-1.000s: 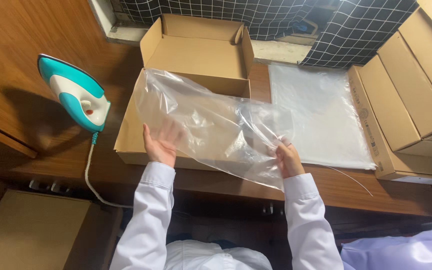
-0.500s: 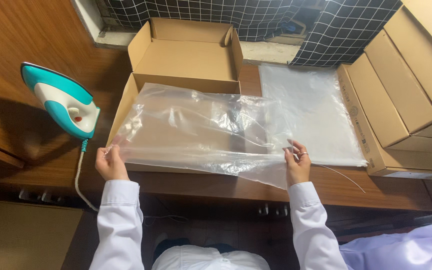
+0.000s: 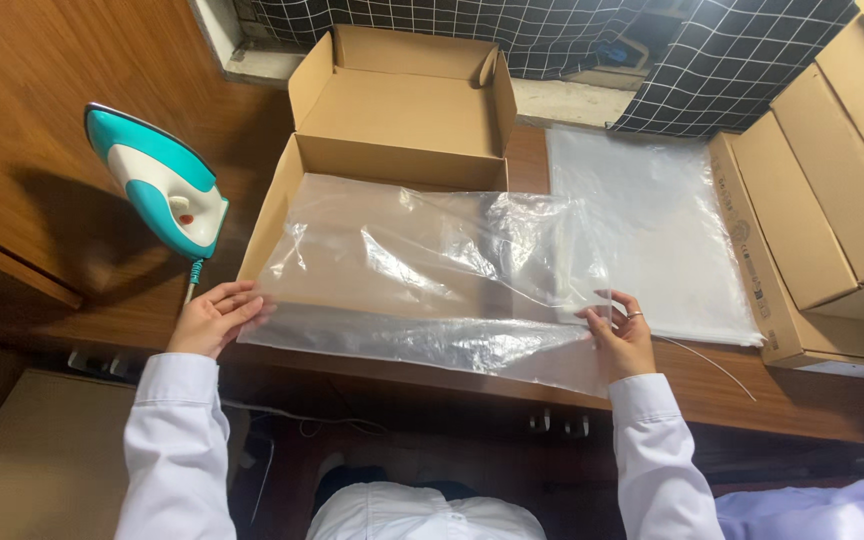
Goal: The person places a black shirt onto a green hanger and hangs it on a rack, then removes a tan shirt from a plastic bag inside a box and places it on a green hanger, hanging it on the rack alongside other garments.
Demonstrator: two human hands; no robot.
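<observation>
A large clear plastic bag [image 3: 432,275] lies spread flat over an open cardboard box [image 3: 402,110] on the wooden table. My left hand [image 3: 214,318] rests on the bag's near left corner, fingers stretched out and pressing it down. My right hand [image 3: 620,335] pinches the bag's near right edge between thumb and fingers. The bag's front edge hangs a little over the table edge. Both arms wear white sleeves.
A teal and white iron [image 3: 157,180] stands on its heel at the left, its cord running down. A stack of flat clear bags [image 3: 652,230] lies right of the box. Closed cardboard boxes [image 3: 832,200] line the right side. A black grid-patterned cloth [image 3: 572,30] hangs behind.
The bag was held up crumpled over the box; it has been pulled wide and laid flat. My left hand moved out to the left corner, my right hand to the right edge.
</observation>
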